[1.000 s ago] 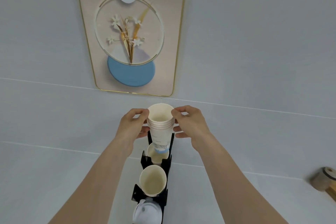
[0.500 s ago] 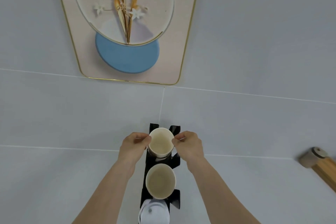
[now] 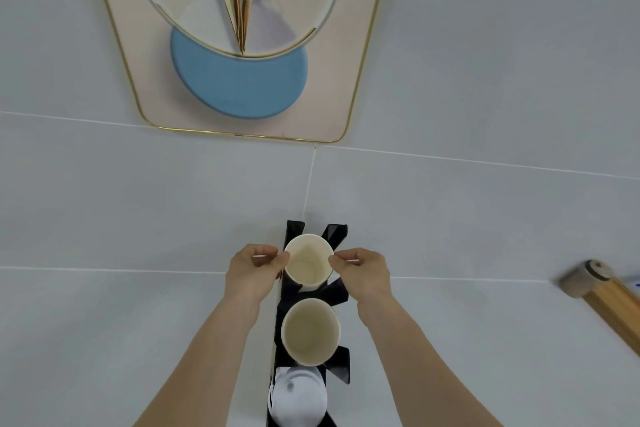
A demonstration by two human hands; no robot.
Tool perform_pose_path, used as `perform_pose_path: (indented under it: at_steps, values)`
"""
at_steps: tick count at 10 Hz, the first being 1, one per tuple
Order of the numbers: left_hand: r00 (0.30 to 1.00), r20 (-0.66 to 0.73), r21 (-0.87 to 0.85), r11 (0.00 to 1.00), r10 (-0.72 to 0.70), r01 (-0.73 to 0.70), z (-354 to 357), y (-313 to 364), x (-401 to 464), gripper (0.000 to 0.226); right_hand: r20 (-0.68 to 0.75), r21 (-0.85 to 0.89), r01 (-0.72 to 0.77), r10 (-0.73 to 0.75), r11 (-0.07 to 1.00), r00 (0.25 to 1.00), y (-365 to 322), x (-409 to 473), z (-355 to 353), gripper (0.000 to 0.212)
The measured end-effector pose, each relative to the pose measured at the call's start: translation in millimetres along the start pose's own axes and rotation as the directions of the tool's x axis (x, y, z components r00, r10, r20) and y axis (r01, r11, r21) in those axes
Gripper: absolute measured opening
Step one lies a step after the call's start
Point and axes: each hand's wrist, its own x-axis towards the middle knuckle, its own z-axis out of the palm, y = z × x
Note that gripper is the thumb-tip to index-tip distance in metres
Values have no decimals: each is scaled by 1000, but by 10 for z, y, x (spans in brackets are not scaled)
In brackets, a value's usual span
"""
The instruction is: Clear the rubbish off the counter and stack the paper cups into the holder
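A black cup holder (image 3: pixel 335 233) stands upright against the tiled wall, with compartments one behind the other. A stack of cream paper cups (image 3: pixel 308 265) sits in its far compartment. My left hand (image 3: pixel 254 270) pinches the rim of that stack on the left and my right hand (image 3: pixel 362 269) pinches it on the right. A second cream paper cup (image 3: pixel 310 331) sits in the middle compartment. White plastic lids (image 3: pixel 298 399) fill the nearest compartment.
A framed picture (image 3: pixel 239 45) with a gold edge, a blue disc and dried flowers hangs on the wall above the holder. A wooden object with a round beige end (image 3: pixel 602 291) juts in at the right edge.
Both hands have lowered the cup stack from above the holder down into its far compartment. The view has tilted downward, so the picture sits higher in frame.
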Motion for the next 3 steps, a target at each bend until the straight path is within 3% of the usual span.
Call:
perform_pose_path:
  at_steps: [1, 2, 3]
  values:
    - [997, -51, 150, 988, 49, -40, -26, 29, 18, 32, 19, -152, 31, -28, 988, 999, 11, -29, -89, 60]
    - [987, -69, 368, 923, 147, -112, -43, 70, -58, 54, 99, -262, 102, -78, 960, 992, 42, -65, -256, 83]
    - [946, -117, 508, 837, 302, -204, -83, 114, -227, 73, 188, -429, 179, -106, 885, 976, 61, -116, -501, 93]
